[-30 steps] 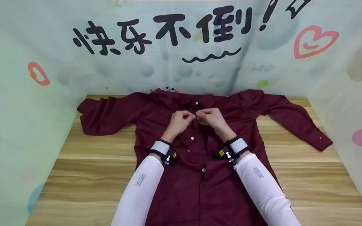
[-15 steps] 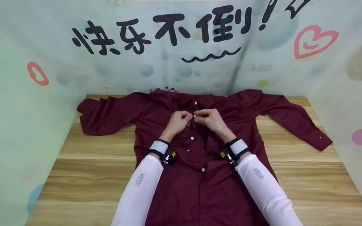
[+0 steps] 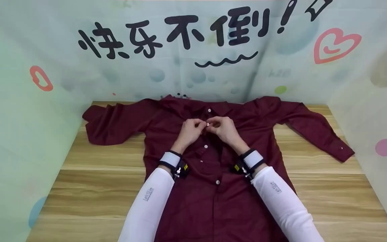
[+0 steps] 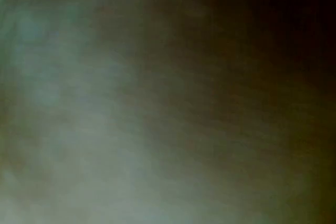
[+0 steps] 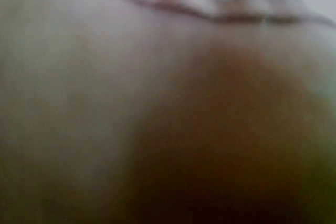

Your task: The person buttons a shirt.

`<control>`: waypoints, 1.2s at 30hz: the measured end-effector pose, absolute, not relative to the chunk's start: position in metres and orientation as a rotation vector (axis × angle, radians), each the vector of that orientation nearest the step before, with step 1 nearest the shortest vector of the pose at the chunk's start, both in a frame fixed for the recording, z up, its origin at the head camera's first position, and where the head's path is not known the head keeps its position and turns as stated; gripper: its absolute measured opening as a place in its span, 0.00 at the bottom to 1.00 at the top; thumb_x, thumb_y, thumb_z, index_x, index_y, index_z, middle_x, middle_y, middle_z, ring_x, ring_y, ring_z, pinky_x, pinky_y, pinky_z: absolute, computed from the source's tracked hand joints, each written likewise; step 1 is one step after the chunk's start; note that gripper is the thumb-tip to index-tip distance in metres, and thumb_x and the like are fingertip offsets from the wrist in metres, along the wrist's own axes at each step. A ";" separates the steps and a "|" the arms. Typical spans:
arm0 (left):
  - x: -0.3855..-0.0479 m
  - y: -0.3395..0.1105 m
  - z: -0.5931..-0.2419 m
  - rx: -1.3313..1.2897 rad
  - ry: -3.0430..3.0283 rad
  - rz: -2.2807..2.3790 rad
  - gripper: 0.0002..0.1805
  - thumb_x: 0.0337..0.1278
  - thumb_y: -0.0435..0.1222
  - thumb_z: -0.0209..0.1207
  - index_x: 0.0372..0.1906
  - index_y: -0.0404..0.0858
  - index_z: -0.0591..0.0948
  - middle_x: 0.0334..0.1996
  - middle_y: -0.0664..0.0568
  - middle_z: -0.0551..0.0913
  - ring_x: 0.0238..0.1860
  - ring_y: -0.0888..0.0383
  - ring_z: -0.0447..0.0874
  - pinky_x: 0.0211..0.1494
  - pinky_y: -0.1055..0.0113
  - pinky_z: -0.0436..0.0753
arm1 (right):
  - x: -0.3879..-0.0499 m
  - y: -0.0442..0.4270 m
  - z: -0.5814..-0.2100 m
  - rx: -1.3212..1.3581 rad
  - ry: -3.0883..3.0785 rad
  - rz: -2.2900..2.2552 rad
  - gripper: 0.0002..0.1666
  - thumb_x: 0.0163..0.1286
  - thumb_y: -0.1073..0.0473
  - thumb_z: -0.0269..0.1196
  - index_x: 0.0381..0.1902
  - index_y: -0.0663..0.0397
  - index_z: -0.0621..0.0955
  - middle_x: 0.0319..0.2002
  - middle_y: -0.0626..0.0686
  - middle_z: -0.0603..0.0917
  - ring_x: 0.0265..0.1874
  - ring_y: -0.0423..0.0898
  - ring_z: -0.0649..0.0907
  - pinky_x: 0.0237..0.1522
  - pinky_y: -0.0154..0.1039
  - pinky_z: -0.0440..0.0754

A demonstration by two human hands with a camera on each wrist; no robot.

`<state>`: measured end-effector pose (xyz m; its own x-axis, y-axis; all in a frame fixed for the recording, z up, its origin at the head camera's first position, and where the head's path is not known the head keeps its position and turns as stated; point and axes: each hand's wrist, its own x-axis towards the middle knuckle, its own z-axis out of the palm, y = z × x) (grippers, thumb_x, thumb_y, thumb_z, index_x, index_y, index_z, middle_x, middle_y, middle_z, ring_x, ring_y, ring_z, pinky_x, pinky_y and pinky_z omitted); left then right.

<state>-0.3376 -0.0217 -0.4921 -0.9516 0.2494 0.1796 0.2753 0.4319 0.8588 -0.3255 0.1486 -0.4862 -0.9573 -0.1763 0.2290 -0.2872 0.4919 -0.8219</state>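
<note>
A dark red long-sleeved shirt lies spread with its collar toward the back. At the upper front edge, the left hand pinches the shirt's fabric beside a small white button. The right hand pinches at the same button from the other side, thumb and forefinger close to it. One white button shows above the hands, near the collar; others show below. Both wrist views are blurred and filled by skin, so the fingertips are hidden there.
The shirt lies on a wooden table. A pale printed cloth with black writing stands behind the table and along both sides. One sleeve stretches out to the right, the other lies folded at the left.
The right hand's fingertips have shifted slightly left onto the button, which was hidden between the hands a second ago and now shows. The left hand has barely moved.
</note>
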 end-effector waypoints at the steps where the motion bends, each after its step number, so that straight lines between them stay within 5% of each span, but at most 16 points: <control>1: -0.337 -0.022 -0.492 -0.482 -2.640 -1.566 0.11 0.65 0.38 0.57 0.35 0.39 0.87 0.22 0.55 0.80 0.27 0.61 0.77 0.36 0.69 0.73 | -0.325 0.149 -0.486 0.398 -2.604 1.559 0.14 0.61 0.62 0.69 0.44 0.63 0.85 0.34 0.54 0.86 0.31 0.46 0.85 0.35 0.37 0.81; 11: -0.337 -0.018 -0.491 -0.524 -2.647 -1.370 0.11 0.65 0.39 0.57 0.39 0.39 0.87 0.36 0.53 0.86 0.36 0.60 0.80 0.42 0.67 0.76 | -0.328 0.156 -0.486 0.113 -2.549 2.007 0.14 0.67 0.56 0.64 0.39 0.63 0.86 0.33 0.57 0.86 0.32 0.48 0.86 0.31 0.35 0.79; 22: -0.333 -0.018 -0.485 -0.454 -2.649 -1.621 0.10 0.65 0.36 0.57 0.36 0.36 0.86 0.22 0.53 0.81 0.26 0.60 0.79 0.34 0.69 0.76 | -0.331 0.162 -0.488 0.063 -2.473 2.296 0.13 0.68 0.59 0.63 0.43 0.64 0.84 0.33 0.54 0.85 0.33 0.46 0.85 0.38 0.36 0.80; 36: -0.321 -0.016 -0.473 -0.530 -2.836 -1.194 0.10 0.65 0.36 0.54 0.35 0.39 0.86 0.28 0.53 0.82 0.27 0.59 0.76 0.32 0.68 0.73 | -0.325 0.167 -0.485 0.242 -2.622 1.914 0.13 0.64 0.59 0.66 0.38 0.66 0.86 0.31 0.58 0.86 0.29 0.48 0.85 0.34 0.39 0.82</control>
